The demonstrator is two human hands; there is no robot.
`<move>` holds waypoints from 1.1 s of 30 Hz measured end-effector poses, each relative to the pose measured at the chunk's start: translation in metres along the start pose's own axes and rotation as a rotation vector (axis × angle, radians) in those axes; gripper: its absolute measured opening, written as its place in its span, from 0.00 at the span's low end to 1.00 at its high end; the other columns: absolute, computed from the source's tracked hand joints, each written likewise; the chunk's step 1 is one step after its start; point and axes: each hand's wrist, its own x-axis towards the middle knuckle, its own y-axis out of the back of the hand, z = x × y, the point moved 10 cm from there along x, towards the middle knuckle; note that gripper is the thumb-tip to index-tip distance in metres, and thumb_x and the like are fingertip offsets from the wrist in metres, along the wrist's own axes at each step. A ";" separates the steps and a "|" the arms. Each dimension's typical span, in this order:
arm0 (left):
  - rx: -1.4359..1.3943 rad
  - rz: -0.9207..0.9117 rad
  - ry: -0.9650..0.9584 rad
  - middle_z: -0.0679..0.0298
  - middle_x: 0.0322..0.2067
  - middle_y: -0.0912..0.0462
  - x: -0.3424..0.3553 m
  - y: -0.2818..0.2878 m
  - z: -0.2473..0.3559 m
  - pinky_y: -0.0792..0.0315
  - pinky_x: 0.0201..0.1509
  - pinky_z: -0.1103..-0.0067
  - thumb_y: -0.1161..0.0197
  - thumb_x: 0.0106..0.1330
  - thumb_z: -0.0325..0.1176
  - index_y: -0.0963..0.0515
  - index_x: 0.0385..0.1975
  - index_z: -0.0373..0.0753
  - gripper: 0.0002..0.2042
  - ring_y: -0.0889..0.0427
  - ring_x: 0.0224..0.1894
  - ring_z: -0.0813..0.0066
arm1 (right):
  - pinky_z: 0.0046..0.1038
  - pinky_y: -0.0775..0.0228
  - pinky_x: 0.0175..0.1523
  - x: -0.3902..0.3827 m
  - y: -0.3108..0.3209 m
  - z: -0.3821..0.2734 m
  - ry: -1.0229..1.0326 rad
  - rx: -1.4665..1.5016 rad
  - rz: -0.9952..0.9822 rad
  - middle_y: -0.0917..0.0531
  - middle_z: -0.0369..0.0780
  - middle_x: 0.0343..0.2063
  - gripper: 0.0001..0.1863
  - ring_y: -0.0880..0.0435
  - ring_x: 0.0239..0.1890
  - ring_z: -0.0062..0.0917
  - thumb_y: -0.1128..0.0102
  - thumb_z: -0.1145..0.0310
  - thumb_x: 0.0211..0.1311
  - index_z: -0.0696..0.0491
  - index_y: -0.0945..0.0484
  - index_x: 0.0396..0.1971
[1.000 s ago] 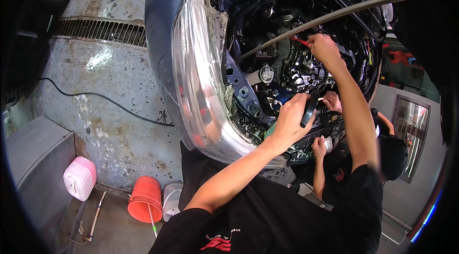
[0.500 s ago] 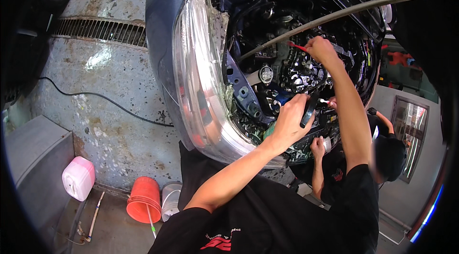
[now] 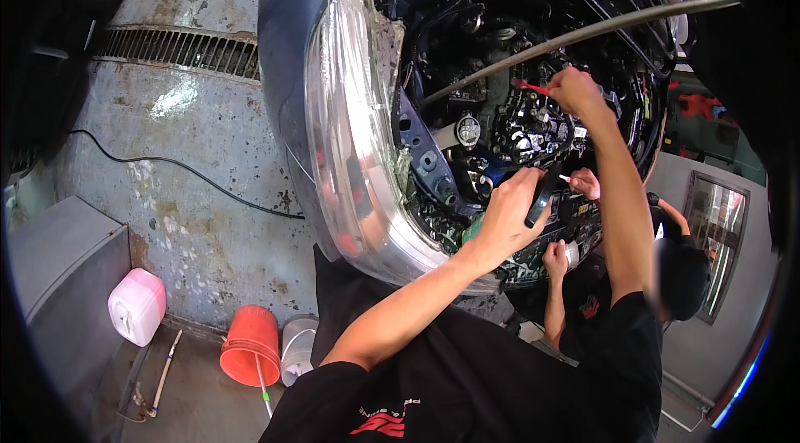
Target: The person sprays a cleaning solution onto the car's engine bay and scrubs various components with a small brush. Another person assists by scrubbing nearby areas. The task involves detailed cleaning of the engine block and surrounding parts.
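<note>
My right hand (image 3: 577, 95) is closed around a red-handled brush (image 3: 533, 88) over the engine (image 3: 533, 130). The brush end is near the engine parts, too small to tell whether it touches. Lower down, my left hand (image 3: 510, 214) grips a small black round-edged object (image 3: 543, 200), perhaps a cup, beside the headlight (image 3: 346, 135). Next to it, a co-worker's hand (image 3: 587, 183) holds a thin white-tipped tool. That person's other hand (image 3: 555, 261) holds a pale cup (image 3: 571, 254) at the car's front edge.
A metal prop rod (image 3: 600, 30) slants across the engine bay. The co-worker in a dark cap (image 3: 683, 280) stands at my right. On the floor are a red bucket (image 3: 250, 347), a pale bucket (image 3: 298, 351), a pink jug (image 3: 137, 307), a black cable (image 3: 192, 175) and a drain grate (image 3: 179, 51).
My right hand and the red brush have moved slightly right and down. The co-worker's hand with the thin tool has come further into sight. My left hand stays nearly in place.
</note>
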 end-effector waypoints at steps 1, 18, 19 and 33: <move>0.000 -0.014 0.005 0.47 0.32 0.24 -0.002 -0.004 0.000 0.29 0.38 0.64 0.38 0.58 0.28 0.27 0.39 0.28 0.12 0.22 0.36 0.46 | 0.38 0.23 0.47 -0.003 -0.008 0.001 0.031 -0.029 0.113 0.15 0.48 0.31 0.09 0.15 0.37 0.40 0.37 0.66 0.53 0.48 0.14 0.34; 0.005 -0.019 0.009 0.48 0.32 0.23 -0.001 0.000 -0.002 0.29 0.38 0.65 0.39 0.59 0.28 0.27 0.39 0.28 0.12 0.22 0.36 0.47 | 0.39 0.25 0.50 0.014 0.029 -0.020 0.017 -0.011 0.128 0.15 0.48 0.32 0.08 0.16 0.41 0.44 0.39 0.68 0.54 0.52 0.15 0.33; -0.007 -0.035 0.010 0.48 0.32 0.23 -0.001 -0.004 -0.001 0.29 0.38 0.65 0.39 0.59 0.28 0.27 0.39 0.28 0.12 0.22 0.36 0.47 | 0.40 0.25 0.50 0.017 0.021 -0.015 0.033 -0.036 0.198 0.15 0.48 0.32 0.08 0.16 0.42 0.44 0.39 0.68 0.54 0.52 0.15 0.33; -0.001 -0.016 0.005 0.47 0.33 0.23 0.002 0.005 -0.003 0.29 0.37 0.65 0.39 0.59 0.28 0.27 0.40 0.28 0.12 0.22 0.35 0.46 | 0.41 0.27 0.54 0.004 0.028 -0.017 -0.192 0.052 -0.284 0.16 0.49 0.36 0.10 0.17 0.45 0.44 0.45 0.70 0.56 0.52 0.16 0.35</move>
